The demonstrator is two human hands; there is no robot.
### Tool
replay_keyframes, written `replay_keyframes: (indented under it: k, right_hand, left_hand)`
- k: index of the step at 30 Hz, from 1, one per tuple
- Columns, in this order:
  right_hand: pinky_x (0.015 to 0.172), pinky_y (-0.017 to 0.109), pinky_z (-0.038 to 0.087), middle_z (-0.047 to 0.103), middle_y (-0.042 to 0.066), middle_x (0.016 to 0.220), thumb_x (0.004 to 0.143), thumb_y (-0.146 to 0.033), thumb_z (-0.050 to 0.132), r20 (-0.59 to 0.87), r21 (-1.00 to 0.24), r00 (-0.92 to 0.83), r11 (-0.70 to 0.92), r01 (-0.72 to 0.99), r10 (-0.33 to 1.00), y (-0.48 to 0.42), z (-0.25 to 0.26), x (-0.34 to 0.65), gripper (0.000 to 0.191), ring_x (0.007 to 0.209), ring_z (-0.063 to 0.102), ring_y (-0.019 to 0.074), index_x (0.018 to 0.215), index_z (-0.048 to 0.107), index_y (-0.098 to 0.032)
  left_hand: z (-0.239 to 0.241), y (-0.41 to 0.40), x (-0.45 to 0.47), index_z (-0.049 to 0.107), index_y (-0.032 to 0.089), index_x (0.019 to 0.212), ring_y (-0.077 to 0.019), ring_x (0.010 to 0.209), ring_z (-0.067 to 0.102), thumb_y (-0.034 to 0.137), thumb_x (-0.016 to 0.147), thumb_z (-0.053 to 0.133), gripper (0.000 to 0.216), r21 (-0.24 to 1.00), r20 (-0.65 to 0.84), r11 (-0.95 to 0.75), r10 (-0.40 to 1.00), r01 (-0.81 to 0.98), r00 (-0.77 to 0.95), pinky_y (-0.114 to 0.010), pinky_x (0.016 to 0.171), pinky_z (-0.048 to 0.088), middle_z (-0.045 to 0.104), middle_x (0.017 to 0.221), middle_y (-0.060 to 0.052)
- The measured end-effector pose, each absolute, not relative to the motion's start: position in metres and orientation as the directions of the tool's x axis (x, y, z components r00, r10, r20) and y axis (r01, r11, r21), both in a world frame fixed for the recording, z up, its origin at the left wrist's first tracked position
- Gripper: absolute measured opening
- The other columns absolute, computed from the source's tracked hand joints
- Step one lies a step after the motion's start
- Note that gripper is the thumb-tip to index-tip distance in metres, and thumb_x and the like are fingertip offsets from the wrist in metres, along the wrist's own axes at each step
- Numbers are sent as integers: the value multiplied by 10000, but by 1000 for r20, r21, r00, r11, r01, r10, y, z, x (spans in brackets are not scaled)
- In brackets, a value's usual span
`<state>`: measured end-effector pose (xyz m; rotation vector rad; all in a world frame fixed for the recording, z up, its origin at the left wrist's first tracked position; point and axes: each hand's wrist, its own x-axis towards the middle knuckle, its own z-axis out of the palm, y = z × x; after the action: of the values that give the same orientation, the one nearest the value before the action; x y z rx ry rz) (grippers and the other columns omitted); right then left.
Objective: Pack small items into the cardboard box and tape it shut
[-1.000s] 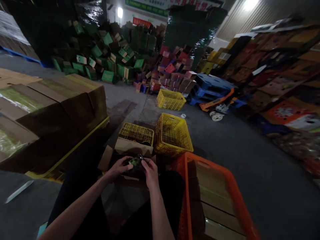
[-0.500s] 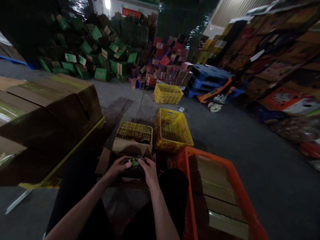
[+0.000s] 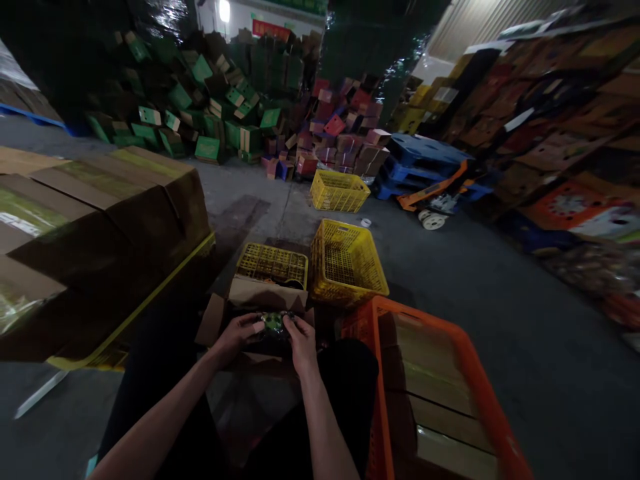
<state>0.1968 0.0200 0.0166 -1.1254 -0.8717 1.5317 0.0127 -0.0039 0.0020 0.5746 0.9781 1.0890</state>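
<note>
Between my two hands is a small, shiny packet with green on it (image 3: 273, 323), apparently clear plastic film; what is inside it I cannot make out. My left hand (image 3: 241, 333) pinches its left end between thumb and fingers. At the other end, my right hand (image 3: 301, 335) grips it the same way. Both hands are over an open cardboard box (image 3: 267, 291), whose flaps stand out at the back and left. The inside of the box is dark, and its contents are hidden.
An upturned-looking yellow crate (image 3: 273, 260) and an open yellow crate (image 3: 345, 260) stand behind the box. At right, an orange crate (image 3: 453, 320) holds cardboard boxes. Stacked cartons (image 3: 150, 200) rise at left. Farther off are another yellow crate (image 3: 340, 192), blue pallets (image 3: 425, 153) and a pallet jack (image 3: 435, 193).
The green packet now shows flatter and more fully between my hands, and my fingers have shifted slightly toward its ends. The whole view has moved a little.
</note>
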Motion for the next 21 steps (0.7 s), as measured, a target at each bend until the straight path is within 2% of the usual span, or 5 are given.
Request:
replay_keyframes:
  k: [8, 11, 15, 21]
  right_hand:
    - [815, 331, 536, 773, 47, 982, 717, -399, 831, -271, -860, -111, -292, -418, 956, 19, 23, 196, 330, 899, 695, 232, 982, 789, -207]
    - [877, 340, 527, 759, 46, 1061, 702, -374, 848, -256, -843, -162, -302, -444, 953, 18, 27, 195, 418, 981, 684, 235, 1083, 756, -230]
    - [954, 378, 500, 736, 62, 1142, 672, -374, 869, -239, -868, -213, -307, -391, 947, 18, 26, 195, 534, 1047, 668, 248, 1162, 713, -228]
    - [941, 388, 501, 753, 66, 1090, 677, -389, 857, -239, -906, -221, -299, -299, 945, 19, 17, 196, 500, 998, 680, 248, 1127, 730, -210]
  left_hand:
    - [9, -7, 12, 731, 128, 1169, -287, 990, 693, 410, 630, 906, 633, 814, -337, 339, 937, -472, 92, -346, 847, 538, 740, 1109, -133]
    - [9, -8, 12, 740, 122, 1156, -274, 938, 700, 391, 625, 909, 618, 817, -338, 327, 939, -475, 65, -348, 846, 534, 753, 1067, -122]
    - [8, -9, 12, 744, 122, 1156, -257, 869, 702, 404, 655, 888, 593, 830, -331, 323, 941, -454, 65, -349, 816, 532, 764, 1000, -111]
    - [7, -10, 11, 777, 120, 1064, -231, 802, 689, 474, 707, 837, 506, 871, -292, 290, 955, -396, 56, -302, 738, 523, 759, 886, -86]
